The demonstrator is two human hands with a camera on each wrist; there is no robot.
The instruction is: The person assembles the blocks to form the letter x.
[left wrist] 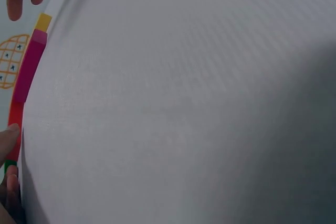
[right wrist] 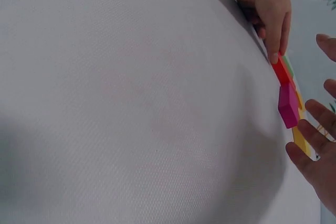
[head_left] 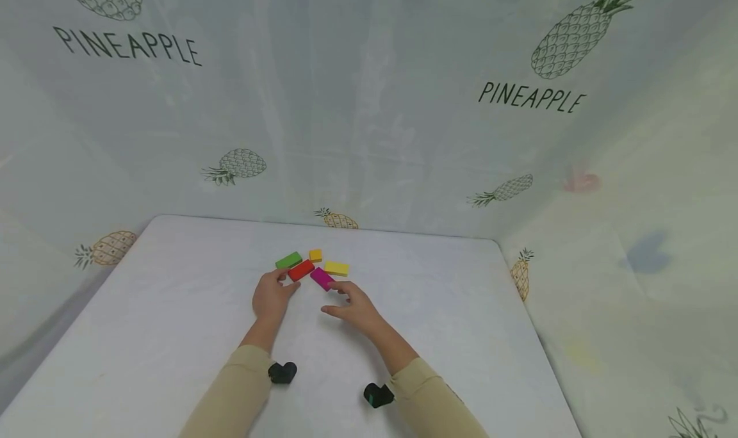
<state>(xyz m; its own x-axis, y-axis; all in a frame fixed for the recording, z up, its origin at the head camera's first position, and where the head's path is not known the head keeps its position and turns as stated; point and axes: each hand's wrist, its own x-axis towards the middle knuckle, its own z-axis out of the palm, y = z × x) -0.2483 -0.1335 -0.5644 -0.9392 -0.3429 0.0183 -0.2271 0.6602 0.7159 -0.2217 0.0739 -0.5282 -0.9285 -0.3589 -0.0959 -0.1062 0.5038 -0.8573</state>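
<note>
My left hand (head_left: 271, 296) is at the near left end of a red block (head_left: 302, 271), pinching it between thumb and fingers. In the right wrist view, that hand (right wrist: 265, 3) reaches down onto the red block's end. My right hand (head_left: 359, 308) hovers just beside a magenta block (head_left: 323, 278), its thumb and fingers spread apart. The right wrist view shows these fingers (right wrist: 313, 136) close to the magenta block (right wrist: 288, 106), with nothing held between them. The red and magenta blocks lie angled, their ends close together.
Behind the red block lie a green block (head_left: 289, 260) and a small orange-yellow block (head_left: 315, 255). A longer yellow block (head_left: 337, 269) lies right of them. All sit on a white table (head_left: 190, 335), whose back edge meets a pineapple-print curtain (head_left: 369, 105).
</note>
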